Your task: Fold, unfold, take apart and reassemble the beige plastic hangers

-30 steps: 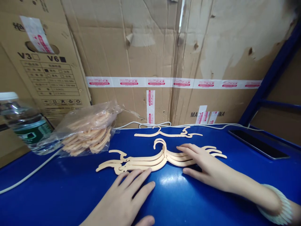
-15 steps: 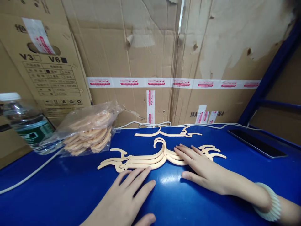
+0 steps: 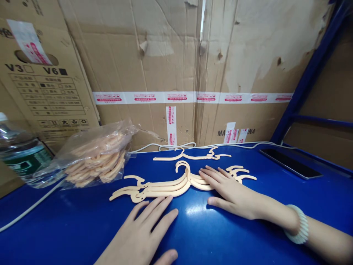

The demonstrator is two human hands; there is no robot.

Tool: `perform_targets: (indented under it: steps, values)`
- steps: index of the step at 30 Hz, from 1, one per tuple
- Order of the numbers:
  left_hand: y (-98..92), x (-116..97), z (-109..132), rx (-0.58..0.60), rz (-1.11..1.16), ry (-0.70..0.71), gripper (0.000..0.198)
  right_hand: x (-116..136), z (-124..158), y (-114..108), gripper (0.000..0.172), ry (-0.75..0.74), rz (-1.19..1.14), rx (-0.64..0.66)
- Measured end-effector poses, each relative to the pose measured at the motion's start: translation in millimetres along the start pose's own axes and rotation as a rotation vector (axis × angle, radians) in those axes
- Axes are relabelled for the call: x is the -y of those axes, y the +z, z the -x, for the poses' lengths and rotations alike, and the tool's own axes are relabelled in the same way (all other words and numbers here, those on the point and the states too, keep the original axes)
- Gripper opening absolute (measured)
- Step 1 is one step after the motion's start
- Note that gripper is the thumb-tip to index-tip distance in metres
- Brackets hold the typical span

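Note:
Several cream plastic folding hangers (image 3: 168, 188) lie overlapped on the blue tabletop (image 3: 198, 235), their hooks bunched at the middle. My left hand (image 3: 143, 228) rests with fingers spread just in front of them, fingertips at the lower edge of the left arms. Over the right arms lies my right hand (image 3: 231, 191), flat with fingers stretched out, hiding part of them; it wears a pale coiled band (image 3: 298, 224) at the wrist. Behind the group is a single hanger (image 3: 193, 156) of the same kind, with one arm end lacking the curled pieces seen on the other.
A clear plastic bag (image 3: 96, 154) full of similar cream pieces sits at the left, beside a water bottle (image 3: 24, 158). A dark phone (image 3: 289, 162) lies at the right. White cable (image 3: 35, 206) crosses the left and back. Cardboard (image 3: 149, 70) walls the rear; a blue frame post (image 3: 309, 73) stands right.
The camera view has shifted slightly, so everything sits a little further left, with the bottle partly cut off. Both hands keep nearly the same place against the hangers.

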State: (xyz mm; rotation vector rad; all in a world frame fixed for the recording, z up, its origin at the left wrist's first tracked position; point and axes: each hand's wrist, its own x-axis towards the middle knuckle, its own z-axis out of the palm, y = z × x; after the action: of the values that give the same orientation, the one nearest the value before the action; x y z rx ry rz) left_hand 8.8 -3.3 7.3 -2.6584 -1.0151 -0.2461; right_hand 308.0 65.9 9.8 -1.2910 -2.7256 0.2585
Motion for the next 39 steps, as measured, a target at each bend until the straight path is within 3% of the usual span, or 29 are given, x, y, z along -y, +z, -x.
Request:
perform_targets:
  steps: [8, 12, 18, 24, 30, 39]
  values:
    - [6.4, 2, 1, -0.067, 0.075, -0.029, 0.055, -2, 0, 0, 0.078, -0.007, -0.005, -0.006]
    - [20.8, 7, 2, -0.124, 0.052, 0.039, 0.057, -2, 1, 0, 0.078, -0.007, -0.027, -0.017]
    - [37.1, 16, 4, -0.179, 0.069, 0.002, 0.053, 2, 0, -5, 0.080, -0.004, -0.047, -0.003]
    - [16.7, 7, -1, -0.231, 0.200, -0.126, 0.042, 6, 0, -9, 0.079, -0.009, -0.046, -0.007]
    - [-5.3, 4, -7, -0.175, 0.278, -0.146, 0.033, 3, -1, -6, 0.078, -0.048, -0.012, -0.068]
    - [-11.3, 3, -8, -0.171, 0.288, -0.181, 0.031, 1, 2, -11, 0.074, -0.073, 0.061, -0.087]
